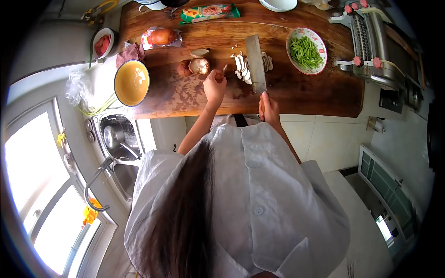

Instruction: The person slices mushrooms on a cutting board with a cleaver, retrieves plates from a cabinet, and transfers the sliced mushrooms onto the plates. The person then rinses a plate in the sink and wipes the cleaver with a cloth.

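Note:
My right hand (270,109) is wrapped round the handle of a cleaver (255,60), whose broad blade points away from me over the wooden table. Sliced white mushrooms (242,68) lie on both sides of the blade, partly covered by it. Left of them, the fingers of my left hand (215,87) are pinched on a small pale mushroom piece (225,68). Just beyond that hand sit a whole mushroom (199,66), a pale mushroom piece (200,53) and a round reddish-brown item (184,68).
The wooden table (171,102) also bears a bowl of chopped greens (306,52), a yellow-lined bowl (132,83), a packaged sausage (162,36) and a green packet (210,13). A pasta machine (371,46) stands right; a sink (121,134) is left.

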Demonstrator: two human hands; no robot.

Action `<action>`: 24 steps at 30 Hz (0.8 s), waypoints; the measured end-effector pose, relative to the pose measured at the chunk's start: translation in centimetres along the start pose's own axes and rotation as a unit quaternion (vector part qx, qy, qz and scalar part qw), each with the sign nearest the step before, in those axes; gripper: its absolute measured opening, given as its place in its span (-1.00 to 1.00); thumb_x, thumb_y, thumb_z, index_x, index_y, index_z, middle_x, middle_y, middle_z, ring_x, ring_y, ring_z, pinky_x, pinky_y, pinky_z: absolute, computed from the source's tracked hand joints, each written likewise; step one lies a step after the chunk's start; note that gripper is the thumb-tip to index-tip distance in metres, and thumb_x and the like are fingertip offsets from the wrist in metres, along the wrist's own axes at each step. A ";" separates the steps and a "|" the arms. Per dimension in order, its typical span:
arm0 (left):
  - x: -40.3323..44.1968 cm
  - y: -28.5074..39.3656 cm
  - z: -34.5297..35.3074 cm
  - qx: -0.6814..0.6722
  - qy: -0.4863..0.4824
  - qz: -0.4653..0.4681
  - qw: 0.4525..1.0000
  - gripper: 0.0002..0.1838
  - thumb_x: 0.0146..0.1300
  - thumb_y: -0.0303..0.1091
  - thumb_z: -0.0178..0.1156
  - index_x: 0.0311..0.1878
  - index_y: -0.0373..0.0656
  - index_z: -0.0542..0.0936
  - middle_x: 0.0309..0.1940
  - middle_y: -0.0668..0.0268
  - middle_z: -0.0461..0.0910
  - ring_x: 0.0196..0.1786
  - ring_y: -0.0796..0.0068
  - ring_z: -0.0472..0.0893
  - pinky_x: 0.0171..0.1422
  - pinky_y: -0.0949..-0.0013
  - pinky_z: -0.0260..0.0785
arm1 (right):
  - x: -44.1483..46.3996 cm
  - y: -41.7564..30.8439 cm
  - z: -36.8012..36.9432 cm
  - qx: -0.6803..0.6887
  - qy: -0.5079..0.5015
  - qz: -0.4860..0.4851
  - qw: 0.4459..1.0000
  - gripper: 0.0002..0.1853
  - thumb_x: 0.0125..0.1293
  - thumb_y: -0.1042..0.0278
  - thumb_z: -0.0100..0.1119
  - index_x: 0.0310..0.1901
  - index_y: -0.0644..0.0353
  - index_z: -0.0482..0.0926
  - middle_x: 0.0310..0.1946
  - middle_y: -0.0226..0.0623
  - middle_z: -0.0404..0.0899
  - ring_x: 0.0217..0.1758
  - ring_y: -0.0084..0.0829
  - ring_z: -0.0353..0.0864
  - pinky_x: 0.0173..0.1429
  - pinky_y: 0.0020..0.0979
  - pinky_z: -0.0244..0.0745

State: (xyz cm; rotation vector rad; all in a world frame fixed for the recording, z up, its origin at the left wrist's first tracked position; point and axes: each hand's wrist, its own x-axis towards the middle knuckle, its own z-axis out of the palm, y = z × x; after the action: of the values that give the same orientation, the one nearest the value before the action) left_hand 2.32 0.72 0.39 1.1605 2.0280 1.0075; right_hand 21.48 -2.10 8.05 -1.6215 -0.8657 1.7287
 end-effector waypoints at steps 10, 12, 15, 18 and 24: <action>-1.0 0.4 0.3 0.054 -0.063 0.030 0.996 -0.73 -0.05 -0.40 0.27 -0.21 -0.13 0.54 -0.53 0.27 0.50 -0.50 0.38 0.53 -0.42 0.36 0.39 | 0.1 0.6 0.3 -0.028 -0.006 0.028 0.999 -0.48 0.32 -0.06 -0.14 -0.70 0.12 0.26 -0.88 -0.48 0.18 -0.87 -0.66 0.16 -0.77 -0.57 0.03; -0.4 1.2 1.4 0.033 -0.048 0.063 0.996 -0.72 -0.02 -0.44 0.24 -0.16 -0.18 0.55 -0.46 0.23 0.51 -0.48 0.36 0.55 -0.38 0.36 0.41 | 0.0 0.5 0.4 -0.033 -0.009 0.018 0.999 -0.48 0.32 -0.07 -0.14 -0.69 0.12 0.26 -0.88 -0.48 0.18 -0.87 -0.66 0.15 -0.76 -0.57 0.03; 0.9 1.6 4.4 -0.013 -0.070 0.122 0.990 -0.75 0.00 -0.48 0.19 -0.18 -0.21 0.56 -0.37 0.17 0.53 -0.44 0.25 0.55 -0.35 0.33 0.42 | 0.0 0.3 0.3 -0.010 0.005 0.045 0.999 -0.50 0.32 -0.07 -0.14 -0.66 0.11 0.26 -0.87 -0.49 0.14 -0.87 -0.66 0.12 -0.77 -0.56 0.01; 1.2 3.6 4.7 0.003 -0.098 0.156 0.983 -0.82 0.03 -0.48 0.14 -0.24 -0.21 0.57 -0.32 0.14 0.54 -0.37 0.13 0.55 -0.30 0.27 0.43 | -0.3 -0.8 0.4 -0.001 0.019 0.034 0.999 -0.52 0.32 -0.06 -0.15 -0.65 0.11 0.26 -0.86 -0.51 0.13 -0.88 -0.67 0.11 -0.78 -0.57 0.01; 5.4 5.0 -2.9 0.348 0.047 0.230 0.908 -0.64 -0.05 -0.45 0.16 -0.09 -0.04 0.54 -0.09 0.33 0.44 0.02 0.41 0.37 0.15 0.18 0.17 | -0.1 -1.9 0.0 0.017 0.007 0.005 1.000 -0.52 0.33 -0.05 -0.15 -0.65 0.11 0.26 -0.84 -0.52 0.14 -0.87 -0.69 0.11 -0.80 -0.58 0.00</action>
State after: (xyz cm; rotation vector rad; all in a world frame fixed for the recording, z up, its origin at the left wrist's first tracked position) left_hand -0.15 6.22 5.49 2.0685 2.3271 0.5249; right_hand 21.51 -1.03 9.57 -1.6152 -0.8191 1.7281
